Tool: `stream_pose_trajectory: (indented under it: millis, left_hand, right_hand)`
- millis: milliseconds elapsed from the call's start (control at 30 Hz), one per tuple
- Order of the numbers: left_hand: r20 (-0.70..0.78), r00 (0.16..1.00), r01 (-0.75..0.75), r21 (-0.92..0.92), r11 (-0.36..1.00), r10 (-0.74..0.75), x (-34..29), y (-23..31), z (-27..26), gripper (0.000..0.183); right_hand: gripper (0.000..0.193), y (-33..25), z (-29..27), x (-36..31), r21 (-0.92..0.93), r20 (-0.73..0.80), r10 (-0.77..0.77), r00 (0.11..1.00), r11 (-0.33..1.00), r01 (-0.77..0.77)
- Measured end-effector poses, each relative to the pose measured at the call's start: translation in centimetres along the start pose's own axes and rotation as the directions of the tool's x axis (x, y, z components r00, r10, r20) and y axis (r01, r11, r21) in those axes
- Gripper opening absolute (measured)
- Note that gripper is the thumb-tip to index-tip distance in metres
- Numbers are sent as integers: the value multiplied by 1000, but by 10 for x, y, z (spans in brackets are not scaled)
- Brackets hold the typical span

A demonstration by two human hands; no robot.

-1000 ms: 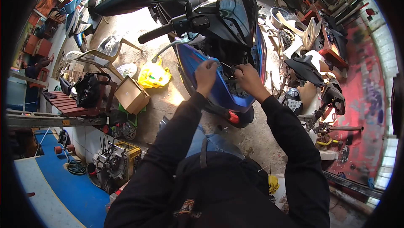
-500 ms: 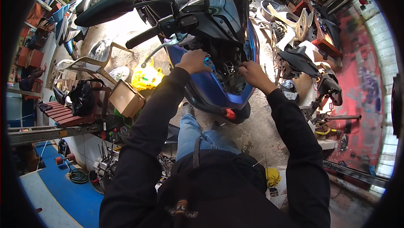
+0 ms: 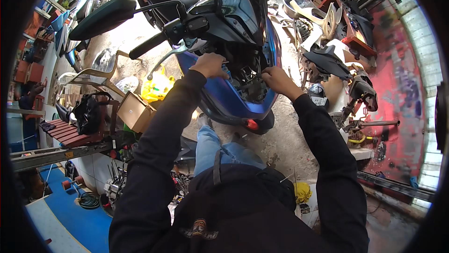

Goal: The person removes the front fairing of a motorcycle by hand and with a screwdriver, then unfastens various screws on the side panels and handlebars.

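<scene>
A scooter (image 3: 220,95) with blue-violet bodywork stands in front of me, its front opened to show dark inner parts and wiring (image 3: 250,73). At the left rim of that opening is my left hand (image 3: 210,65), fingers closed and reaching inward beside a small light-blue part. My right hand (image 3: 281,82) is closed in a pinch at the opening's right rim, beside the wiring. What lies between the fingertips of either hand is too small or hidden to name. Above my left hand are the brake lever (image 3: 163,61), black handlebar grip (image 3: 148,46) and mirror (image 3: 103,18).
Removed body panels (image 3: 327,60) and other parts lie on the right, before a red wall (image 3: 397,99). To the left are a cardboard box (image 3: 134,112), a yellow bag (image 3: 158,86), a chair (image 3: 100,71) and a wooden bench (image 3: 70,131). Engine parts (image 3: 114,187) lie at lower left.
The whole view has shifted slightly, so the scooter appears a little further left and up. Both hands stay at the rims of the opening, with only small finger movement.
</scene>
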State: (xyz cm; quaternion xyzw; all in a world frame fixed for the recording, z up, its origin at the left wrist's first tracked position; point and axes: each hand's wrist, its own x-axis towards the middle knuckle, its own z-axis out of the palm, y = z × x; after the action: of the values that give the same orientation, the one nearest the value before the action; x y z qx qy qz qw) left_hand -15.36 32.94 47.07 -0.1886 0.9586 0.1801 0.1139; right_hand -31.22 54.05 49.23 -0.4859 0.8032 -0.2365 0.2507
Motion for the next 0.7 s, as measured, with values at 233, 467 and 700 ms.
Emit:
stream_pose_trajectory:
  millis: [233,467,700]
  left_hand:
    - [4,1000,-14,-5,1000,15,8,-2,9,60]
    - [-28,988,156,31,987,-155,21,7,20,28]
    - [-131,985,109,5,994,-108,19,-4,31,19]
  right_hand:
    - [32,1,7,0,-35,-46,-64,997,997,63]
    - [34,-4,8,4,-18,-25,-91,996,996,90]
    - [35,-21,10,4,64,-8,-140,990,988,141]
